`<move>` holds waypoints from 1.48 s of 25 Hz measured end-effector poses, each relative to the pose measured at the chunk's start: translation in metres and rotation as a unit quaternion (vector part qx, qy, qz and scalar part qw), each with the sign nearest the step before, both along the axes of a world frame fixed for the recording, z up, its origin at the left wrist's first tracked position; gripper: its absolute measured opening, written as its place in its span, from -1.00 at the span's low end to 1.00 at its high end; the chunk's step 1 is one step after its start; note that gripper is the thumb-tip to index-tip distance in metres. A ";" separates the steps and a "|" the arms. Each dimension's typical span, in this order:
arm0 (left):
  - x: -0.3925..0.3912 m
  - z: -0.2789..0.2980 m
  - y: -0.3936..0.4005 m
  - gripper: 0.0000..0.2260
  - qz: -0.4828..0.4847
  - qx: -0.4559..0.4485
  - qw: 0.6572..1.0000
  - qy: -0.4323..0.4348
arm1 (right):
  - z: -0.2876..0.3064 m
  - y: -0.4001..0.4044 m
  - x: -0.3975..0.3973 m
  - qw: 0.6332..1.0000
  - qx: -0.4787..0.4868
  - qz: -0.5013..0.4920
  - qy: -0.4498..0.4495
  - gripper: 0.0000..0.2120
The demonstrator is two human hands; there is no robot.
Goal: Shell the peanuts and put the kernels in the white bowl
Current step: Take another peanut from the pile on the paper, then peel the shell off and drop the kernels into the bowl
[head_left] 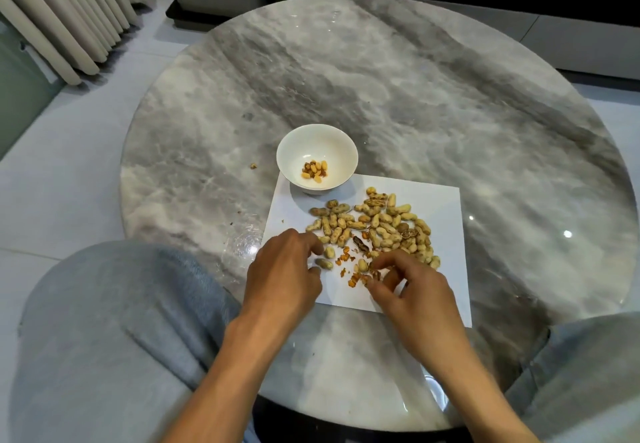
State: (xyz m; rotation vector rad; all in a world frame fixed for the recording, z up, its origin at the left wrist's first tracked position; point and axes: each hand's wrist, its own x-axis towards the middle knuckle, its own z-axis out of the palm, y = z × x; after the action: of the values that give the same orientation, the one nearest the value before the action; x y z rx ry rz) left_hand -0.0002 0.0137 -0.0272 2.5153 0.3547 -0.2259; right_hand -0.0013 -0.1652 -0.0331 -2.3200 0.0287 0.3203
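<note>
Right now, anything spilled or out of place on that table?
One stray bit lies on the bare marble table, left of the white bowl and off the paper sheet. Broken shell crumbs stay on the sheet between both hands.

home: marble table (450, 103), curtains (65, 9)

Table: round grey marble top (398, 72), glossy.
Paper: white sheet (446, 200) laid on it.
Curtain: pleated, cream (59, 9), seen far left.

Peanuts (375, 226) lie on a paper sheet (446, 207), the bowl (317, 158) behind them holding kernels (315, 169).
</note>
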 end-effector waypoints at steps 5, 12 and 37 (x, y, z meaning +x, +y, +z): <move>0.004 -0.012 -0.011 -0.90 -0.029 0.013 0.999 -0.018 | -0.015 0.010 0.006 0.997 -0.065 0.027 -0.034 -0.87; 0.005 -0.012 -0.014 -0.90 -0.010 -0.002 0.998 -0.065 | -0.025 0.014 0.013 0.997 -0.028 -0.005 -0.072 -0.91; 0.017 -0.004 -0.031 -0.94 0.184 -0.475 0.860 0.035 | 0.001 0.004 0.019 0.946 0.304 -0.099 0.052 -0.80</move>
State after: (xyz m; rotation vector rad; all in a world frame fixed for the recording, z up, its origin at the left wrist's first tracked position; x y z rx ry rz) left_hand 0.0165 -0.0169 -0.0315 1.4321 0.5729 -0.2570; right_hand 0.0174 -0.1607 -0.0317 -1.6692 0.1876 0.2985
